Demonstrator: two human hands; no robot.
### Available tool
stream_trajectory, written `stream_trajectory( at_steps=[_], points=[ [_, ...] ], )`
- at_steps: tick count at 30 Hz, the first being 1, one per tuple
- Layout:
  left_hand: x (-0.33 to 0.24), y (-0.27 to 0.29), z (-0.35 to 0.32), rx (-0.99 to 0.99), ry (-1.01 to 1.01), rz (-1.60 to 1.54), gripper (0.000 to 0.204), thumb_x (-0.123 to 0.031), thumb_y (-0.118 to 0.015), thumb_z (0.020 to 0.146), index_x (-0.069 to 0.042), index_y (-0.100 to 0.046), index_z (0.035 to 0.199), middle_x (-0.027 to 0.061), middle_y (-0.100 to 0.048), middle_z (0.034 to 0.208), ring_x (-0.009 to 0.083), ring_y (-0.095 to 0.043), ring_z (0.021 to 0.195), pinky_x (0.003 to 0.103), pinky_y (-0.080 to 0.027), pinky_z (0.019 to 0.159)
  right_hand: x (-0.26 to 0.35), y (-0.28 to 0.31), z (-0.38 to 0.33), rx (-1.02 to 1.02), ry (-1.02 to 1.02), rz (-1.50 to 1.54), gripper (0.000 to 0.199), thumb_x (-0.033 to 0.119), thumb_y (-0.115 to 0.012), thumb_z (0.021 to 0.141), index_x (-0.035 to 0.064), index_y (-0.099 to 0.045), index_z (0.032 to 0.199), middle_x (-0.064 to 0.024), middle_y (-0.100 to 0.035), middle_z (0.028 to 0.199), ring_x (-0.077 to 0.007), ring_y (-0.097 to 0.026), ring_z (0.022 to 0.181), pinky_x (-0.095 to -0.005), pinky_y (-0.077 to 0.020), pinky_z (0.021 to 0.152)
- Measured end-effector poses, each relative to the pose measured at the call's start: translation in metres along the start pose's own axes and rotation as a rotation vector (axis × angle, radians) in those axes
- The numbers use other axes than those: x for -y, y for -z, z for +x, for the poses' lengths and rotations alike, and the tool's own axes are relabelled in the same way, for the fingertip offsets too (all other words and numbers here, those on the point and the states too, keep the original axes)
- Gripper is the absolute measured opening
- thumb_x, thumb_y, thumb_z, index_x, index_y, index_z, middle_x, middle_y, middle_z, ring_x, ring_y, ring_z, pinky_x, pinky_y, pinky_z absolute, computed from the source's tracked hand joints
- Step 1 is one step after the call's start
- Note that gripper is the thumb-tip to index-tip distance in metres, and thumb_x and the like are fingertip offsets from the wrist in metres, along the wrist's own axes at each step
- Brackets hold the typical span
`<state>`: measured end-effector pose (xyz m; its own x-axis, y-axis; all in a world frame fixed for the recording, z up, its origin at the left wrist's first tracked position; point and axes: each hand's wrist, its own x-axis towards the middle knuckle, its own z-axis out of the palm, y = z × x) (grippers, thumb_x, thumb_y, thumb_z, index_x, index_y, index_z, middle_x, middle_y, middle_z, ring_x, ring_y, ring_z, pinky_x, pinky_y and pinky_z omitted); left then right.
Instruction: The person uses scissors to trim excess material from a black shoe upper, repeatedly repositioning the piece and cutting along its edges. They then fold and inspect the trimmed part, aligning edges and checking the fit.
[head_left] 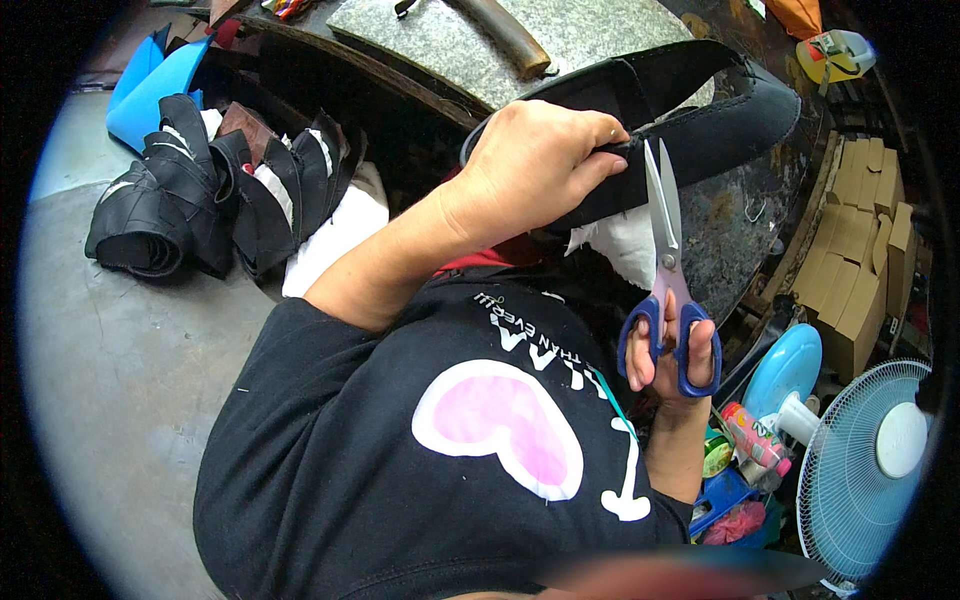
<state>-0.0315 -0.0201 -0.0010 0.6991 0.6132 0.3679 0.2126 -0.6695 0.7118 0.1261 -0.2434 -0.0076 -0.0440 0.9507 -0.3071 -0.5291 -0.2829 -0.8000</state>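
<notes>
Shoe upper (pixel 768 112) looks light and bendy, best held by its edge, where the left hand (pixel 540 150) pinches, while the right hand (pixel 670 374) grips scissors (pixel 667 262).

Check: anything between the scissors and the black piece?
Nothing visible stands between the scissors in the right hand and the black piece; the blade tips are right at it. The left hand pinches it close beside them.

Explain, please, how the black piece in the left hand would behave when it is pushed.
The black piece is probably springy rather than limp, since its curved loop stands open beyond the left hand. It looks light for its size, as its walls appear thin. The open middle would likely let it flex inward.
</notes>
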Motion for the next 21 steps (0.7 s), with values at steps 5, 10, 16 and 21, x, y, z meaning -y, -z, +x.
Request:
stream_trajectory(
  at_steps=[5, 10, 16, 21],
  points=[
    [-0.004, -0.002, -0.002, -0.033, -0.108, 0.118, 0.018, -0.017, -0.070, 0.083, -0.004, -0.069, 0.096, 0.0143, -0.068, 0.078, 0.0287, -0.068, 0.070, 0.035, -0.053, 0.061, 0.008, -0.002, 0.000, 0.049, -0.042, 0.159, 0.072, 0.069, -0.039, 0.092, -0.0025, -0.046, 0.097, -0.0065, -0.051, 0.052, -0.0152, -0.049, 0.038, -0.0238, -0.0421, 0.037],
    [-0.008, -0.003, -0.002, -0.038, -0.157, 0.232, 0.018, -0.018, -0.069, 0.084, -0.006, -0.067, 0.097, 0.0121, -0.068, 0.079, 0.0277, -0.068, 0.070, 0.036, -0.053, 0.062, 0.015, -0.003, 0.001, 0.072, -0.052, 0.332, 0.070, 0.067, -0.041, 0.092, -0.0031, -0.043, 0.092, -0.0058, -0.047, 0.048, -0.0122, -0.045, 0.033, -0.0228, -0.0423, 0.033],
    [-0.010, -0.004, -0.001, -0.037, -0.179, 0.255, 0.019, -0.017, -0.069, 0.083, -0.006, -0.067, 0.098, 0.0112, -0.069, 0.081, 0.0276, -0.068, 0.072, 0.035, -0.054, 0.063, 0.013, -0.001, 0.000, 0.058, -0.060, 0.336, 0.071, 0.067, -0.042, 0.092, -0.0041, -0.042, 0.090, -0.0058, -0.045, 0.049, -0.0113, -0.044, 0.033, -0.0231, -0.0440, 0.033],
    [-0.010, -0.006, -0.002, -0.053, -0.223, 0.255, 0.019, -0.014, -0.069, 0.082, -0.006, -0.065, 0.098, 0.0104, -0.068, 0.082, 0.0264, -0.068, 0.072, 0.035, -0.054, 0.062, 0.009, -0.005, 0.004, 0.099, -0.071, 0.476, 0.071, 0.069, -0.041, 0.091, -0.0021, -0.042, 0.090, -0.0042, -0.045, 0.046, -0.0129, -0.045, 0.032, -0.0231, -0.0413, 0.033]
  ],
)
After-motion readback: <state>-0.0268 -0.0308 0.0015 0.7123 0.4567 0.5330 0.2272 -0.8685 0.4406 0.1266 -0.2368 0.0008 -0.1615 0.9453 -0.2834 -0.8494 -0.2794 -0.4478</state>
